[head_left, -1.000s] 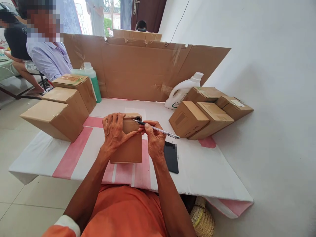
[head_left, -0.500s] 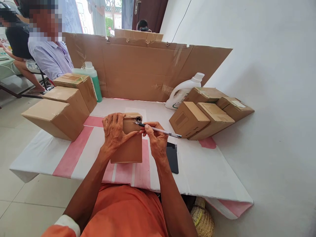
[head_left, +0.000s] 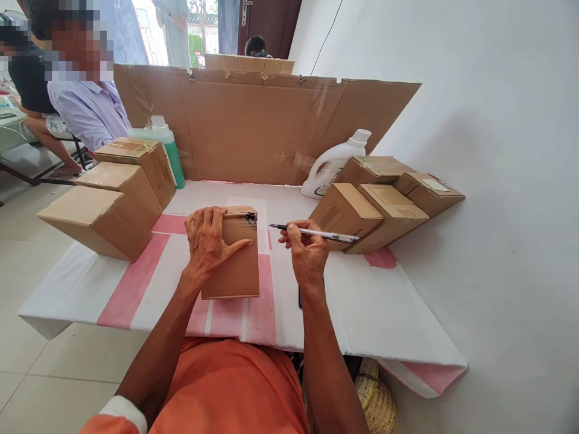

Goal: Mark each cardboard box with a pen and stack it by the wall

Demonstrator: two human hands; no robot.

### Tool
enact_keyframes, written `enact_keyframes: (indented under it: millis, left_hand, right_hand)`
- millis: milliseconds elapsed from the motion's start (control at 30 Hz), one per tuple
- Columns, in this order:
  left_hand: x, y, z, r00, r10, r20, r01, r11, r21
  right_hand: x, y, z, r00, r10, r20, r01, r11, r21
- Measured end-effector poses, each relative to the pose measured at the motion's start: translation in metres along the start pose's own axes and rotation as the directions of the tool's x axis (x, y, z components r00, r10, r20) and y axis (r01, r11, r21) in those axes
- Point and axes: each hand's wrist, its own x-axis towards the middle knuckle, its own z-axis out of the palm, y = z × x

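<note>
The right hand [head_left: 306, 256] has pulled the pen [head_left: 316, 232] away from the small box [head_left: 235, 256]. A second ago its tip was at the box's top right corner; now the tip hangs clear, at about three o'clock from that corner. The fingers are pinched together on the pen's barrel, which lies nearly level, tip pointing to nine o'clock. The left hand [head_left: 208, 241] stays clamped on the box, fingers over the top edge, thumb across the front face. The box stands upright on the striped cloth [head_left: 136, 283], at the table's near middle. Farther off, three boxes [head_left: 113, 193] sit at ten o'clock, four more [head_left: 384, 199] at two o'clock, before a cardboard sheet [head_left: 253, 126].
</note>
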Motion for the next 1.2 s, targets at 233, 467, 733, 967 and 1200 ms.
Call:
enact_keyframes:
  millis: [233,467,733,967,1200]
  left_hand:
    - [-0.003,0.001,-0.005,0.999,0.031,-0.024,-0.030,0.999,0.030]
    - [-0.002,-0.003,-0.001,0.997,0.053,-0.058,-0.051,0.998,0.034]
    - [-0.002,-0.003,-0.002,0.997,0.055,-0.057,-0.054,0.998,0.019]
    - [0.001,-0.004,-0.003,0.999,0.032,-0.029,-0.032,0.999,0.003]
    - [-0.003,-0.002,-0.003,0.998,0.049,-0.043,-0.050,0.999,-0.014]
  right_hand:
    - [0.063,0.049,-0.004,0.845,0.530,0.072,-0.231,0.483,-0.845]
    - [0.074,0.083,0.006,0.769,0.639,0.027,-0.268,0.360,-0.894]
    - [-0.015,0.054,-0.053,0.830,0.544,-0.125,-0.308,0.260,-0.915]
    - [-0.071,0.066,-0.087,0.768,0.599,-0.227,-0.472,0.289,-0.833]
    - [-0.063,0.078,-0.099,0.744,0.660,-0.101,-0.559,0.533,-0.635]
